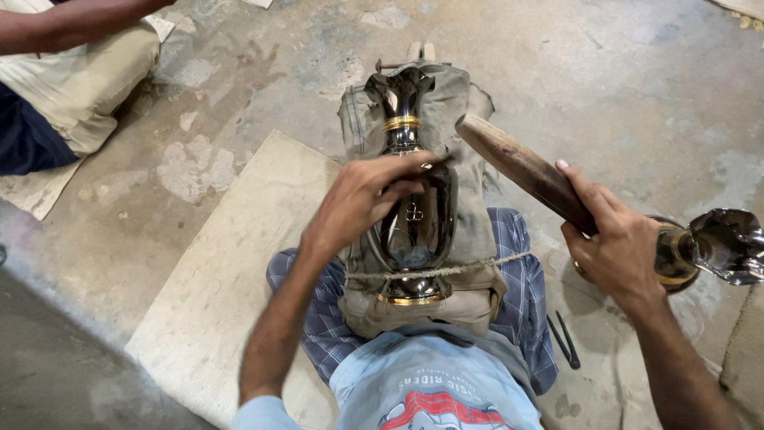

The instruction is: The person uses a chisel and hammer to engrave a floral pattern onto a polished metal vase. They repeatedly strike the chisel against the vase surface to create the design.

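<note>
Head view looks down on a dark glossy vase [414, 215] lying on a khaki cloth pad [469, 263] over the person's lap, its long axis running near to far, mouth at the far end, foot near. It has gold bands at neck and foot, and a cord [477, 265] crosses the pad near its foot. The left hand [362, 199] pinches a small tool against the vase's belly. The right hand [617, 247] is wrapped tight around one wooden mallet [521, 167], raised at right. A second vase [708, 251] lies far right. Another person's arm [72, 24] shows at far left.
</note>
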`<state>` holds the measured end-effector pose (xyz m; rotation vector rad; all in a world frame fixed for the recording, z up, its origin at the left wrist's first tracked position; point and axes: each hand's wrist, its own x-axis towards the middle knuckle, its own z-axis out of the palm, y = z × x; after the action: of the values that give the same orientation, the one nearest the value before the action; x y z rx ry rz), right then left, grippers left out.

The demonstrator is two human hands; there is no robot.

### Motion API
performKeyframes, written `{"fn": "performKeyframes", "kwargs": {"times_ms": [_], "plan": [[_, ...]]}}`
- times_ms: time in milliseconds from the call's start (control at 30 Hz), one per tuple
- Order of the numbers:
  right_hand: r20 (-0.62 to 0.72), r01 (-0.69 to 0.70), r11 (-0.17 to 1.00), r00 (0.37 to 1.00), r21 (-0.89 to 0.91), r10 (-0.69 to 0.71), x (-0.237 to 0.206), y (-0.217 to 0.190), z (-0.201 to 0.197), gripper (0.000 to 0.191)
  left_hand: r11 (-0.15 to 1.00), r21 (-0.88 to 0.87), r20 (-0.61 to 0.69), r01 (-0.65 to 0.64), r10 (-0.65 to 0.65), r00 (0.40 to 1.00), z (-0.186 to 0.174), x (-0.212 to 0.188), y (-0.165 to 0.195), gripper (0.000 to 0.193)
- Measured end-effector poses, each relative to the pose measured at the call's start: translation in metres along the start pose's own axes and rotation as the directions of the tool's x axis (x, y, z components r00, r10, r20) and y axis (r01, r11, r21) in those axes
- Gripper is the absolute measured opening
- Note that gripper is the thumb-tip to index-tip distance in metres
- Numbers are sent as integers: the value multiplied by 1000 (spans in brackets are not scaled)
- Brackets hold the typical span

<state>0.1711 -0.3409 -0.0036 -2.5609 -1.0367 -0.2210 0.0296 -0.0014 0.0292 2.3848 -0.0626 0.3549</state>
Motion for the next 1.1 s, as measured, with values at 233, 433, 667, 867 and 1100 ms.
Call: {"fn": "performKeyframes", "kwargs": {"times_ms": [233, 433, 667, 867, 1100], "plan": [[54, 75, 987, 995, 145, -83, 21, 0, -12, 74, 880, -472, -505, 49, -315, 804, 39, -30, 8, 44], [308, 243, 940, 937, -240, -164, 48, -10, -28, 61, 809, -584, -564, 62, -459, 686, 57, -31, 19, 42], [283, 505, 704, 863, -499, -418, 99, -53, -66, 63, 861, -508, -649, -3, -380, 659, 63, -33, 26, 37], [-21, 629, 567, 659, -531, -752, 125, -107, -120, 60, 880, -468, -656, 76, -404, 638, 67, -35, 22, 35], [-87, 719, 526, 552, -454, -829, 134, -167, -147, 39, 886, -464, -704, 15, -379, 601, 73, -33, 25, 33]]}}
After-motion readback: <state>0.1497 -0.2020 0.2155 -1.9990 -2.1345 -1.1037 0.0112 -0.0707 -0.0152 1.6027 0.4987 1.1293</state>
